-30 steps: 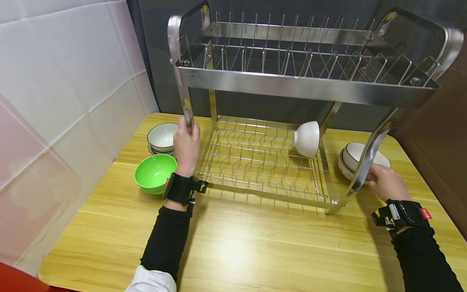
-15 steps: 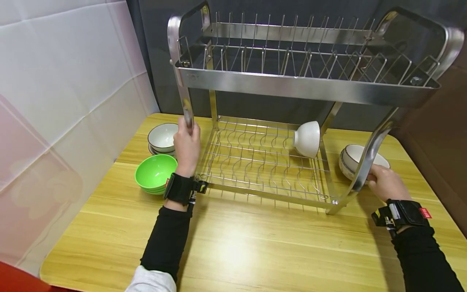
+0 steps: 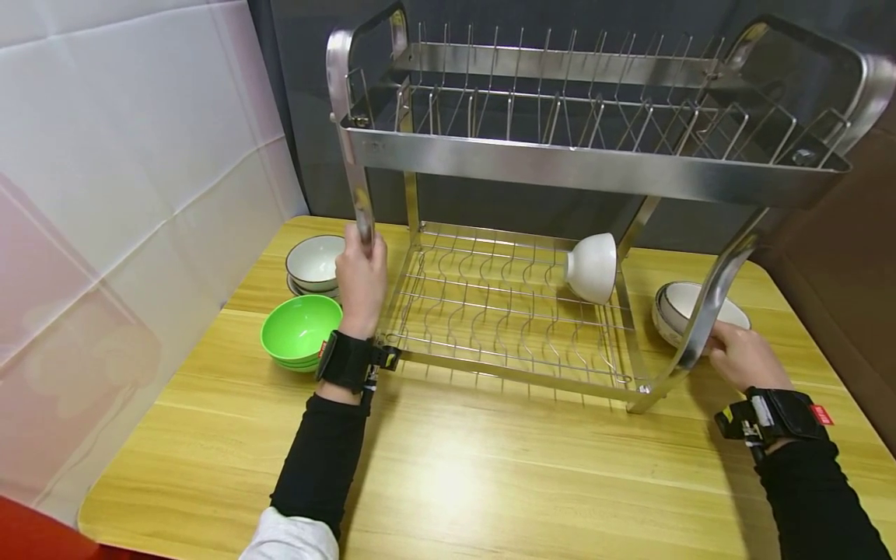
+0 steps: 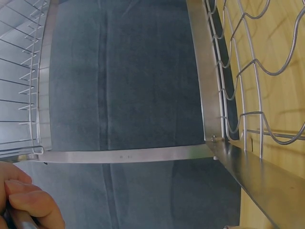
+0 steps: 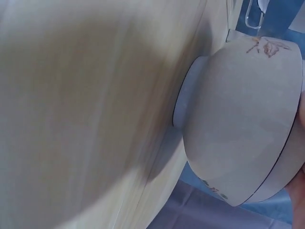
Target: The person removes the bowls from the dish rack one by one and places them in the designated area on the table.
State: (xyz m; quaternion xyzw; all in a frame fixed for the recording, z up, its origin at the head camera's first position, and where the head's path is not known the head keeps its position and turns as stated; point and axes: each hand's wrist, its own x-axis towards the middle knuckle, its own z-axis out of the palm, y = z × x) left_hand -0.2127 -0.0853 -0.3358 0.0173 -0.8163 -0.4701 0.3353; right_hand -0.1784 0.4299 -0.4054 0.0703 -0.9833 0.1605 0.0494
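My left hand (image 3: 362, 284) grips the left front post of the two-tier metal dish rack (image 3: 595, 167); in the left wrist view its curled fingers (image 4: 35, 202) show at the lower left corner. At the right, behind the rack's right leg, two nested white bowls (image 3: 672, 311) stand on the table. My right hand (image 3: 749, 358) pinches the rim of the upper one, partly hidden by the leg. The right wrist view shows the lower bowl (image 5: 238, 114), with a printed flower, and the inner bowl (image 5: 283, 176) at my fingers. One white bowl (image 3: 593, 268) sits sideways in the lower tier.
Left of the rack stand a stack of green bowls (image 3: 299, 330) and a stack of white dark-rimmed bowls (image 3: 315, 263). A pale curtain (image 3: 140, 194) borders the wooden table (image 3: 448, 474) on the left, a brown panel (image 3: 840, 303) on the right.
The upper bowl under my right hand has lowered slightly in the stack at the right. My left hand keeps its grip on the rack's post. The view has shifted a little.
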